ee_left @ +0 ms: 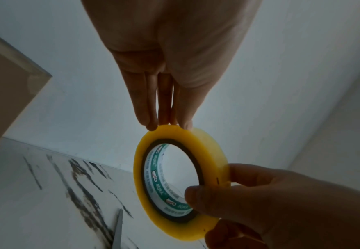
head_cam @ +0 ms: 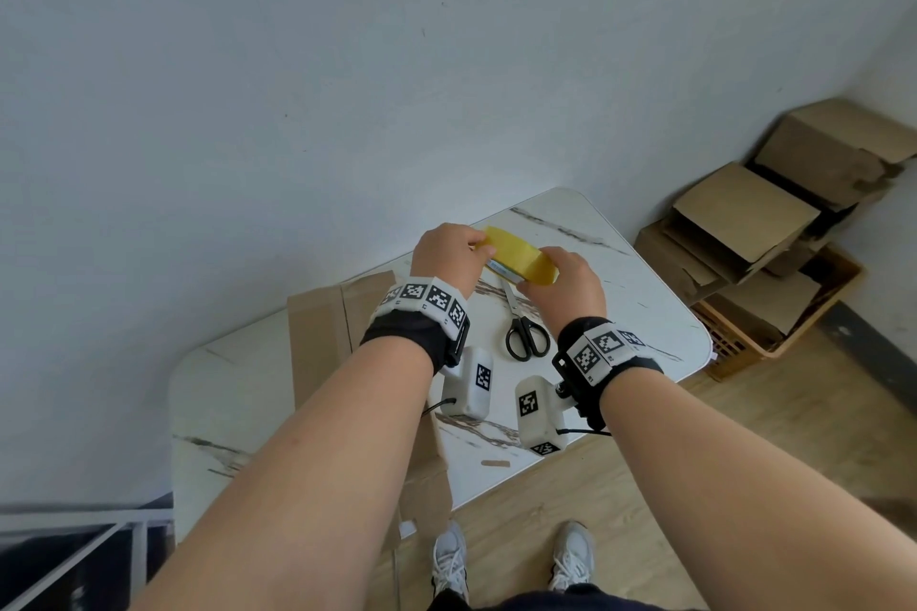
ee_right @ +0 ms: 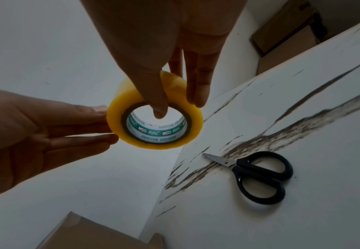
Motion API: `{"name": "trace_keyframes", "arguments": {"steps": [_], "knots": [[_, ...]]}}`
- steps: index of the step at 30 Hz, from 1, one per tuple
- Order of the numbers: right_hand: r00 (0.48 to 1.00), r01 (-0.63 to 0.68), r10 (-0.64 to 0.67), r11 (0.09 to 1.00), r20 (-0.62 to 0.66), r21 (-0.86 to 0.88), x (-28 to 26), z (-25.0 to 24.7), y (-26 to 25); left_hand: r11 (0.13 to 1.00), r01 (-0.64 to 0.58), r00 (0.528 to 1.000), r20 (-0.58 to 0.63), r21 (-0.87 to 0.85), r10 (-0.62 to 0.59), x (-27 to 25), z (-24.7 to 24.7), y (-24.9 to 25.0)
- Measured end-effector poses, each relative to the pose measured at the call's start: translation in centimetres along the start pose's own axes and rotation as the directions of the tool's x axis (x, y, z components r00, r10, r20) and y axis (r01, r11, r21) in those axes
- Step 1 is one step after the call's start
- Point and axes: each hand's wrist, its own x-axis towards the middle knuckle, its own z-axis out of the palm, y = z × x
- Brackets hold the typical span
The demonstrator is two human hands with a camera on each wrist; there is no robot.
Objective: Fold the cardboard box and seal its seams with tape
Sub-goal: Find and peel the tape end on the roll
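Observation:
A yellow tape roll (head_cam: 516,258) (ee_left: 209,151) (ee_right: 153,144) with a green-and-white printed core is held in the air above the table's far side. My right hand (head_cam: 565,288) (ee_left: 260,202) (ee_right: 153,67) grips it, thumb through the core and fingers on the outer face. My left hand (head_cam: 449,256) (ee_left: 170,67) (ee_right: 47,134) pinches the roll's opposite rim with thumb and nearly straight fingers. The flattened cardboard box (head_cam: 317,342) (ee_left: 4,84) (ee_right: 79,235) lies on the table's left part, partly under my left forearm.
Black-handled scissors (head_cam: 526,337) (ee_right: 260,175) lie shut on the white marble-patterned table (head_cam: 620,293), below my hands. A small tape scrap (head_cam: 493,463) sits near the front edge. Stacked cardboard boxes (head_cam: 744,218) and a brown crate (head_cam: 774,337) stand on the floor right.

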Motion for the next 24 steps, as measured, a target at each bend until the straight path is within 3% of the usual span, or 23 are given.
{"name": "trace_keyframes", "arguments": {"steps": [7,10,13,19,24], "knots": [[1.0,0.006,-0.006,1.0,0.0,-0.001,-0.53,0.5,0.24,0.997,0.023,1.0,-0.011,-0.077,-0.024,-0.41,0.31,-0.37],[1.0,0.014,-0.014,0.999,-0.015,0.041,-0.49,0.53,0.43,0.977,0.118,0.99,0.099,-0.179,-0.102,-0.46,0.33,-0.25],[0.999,0.033,-0.032,0.996,-0.004,0.083,-0.31,0.44,0.64,0.95,0.136,0.976,0.2,-0.281,-0.08,-0.71,0.01,-0.28],[0.995,0.044,-0.057,0.989,0.085,0.142,-0.31,0.17,0.35,0.994,-0.025,0.997,0.064,-0.108,0.033,-0.57,-0.42,-0.74],[0.992,0.021,-0.037,0.991,0.123,0.13,-0.67,0.34,0.52,0.99,-0.071,0.997,0.028,-0.122,0.075,-0.59,-0.49,-0.74]]}}
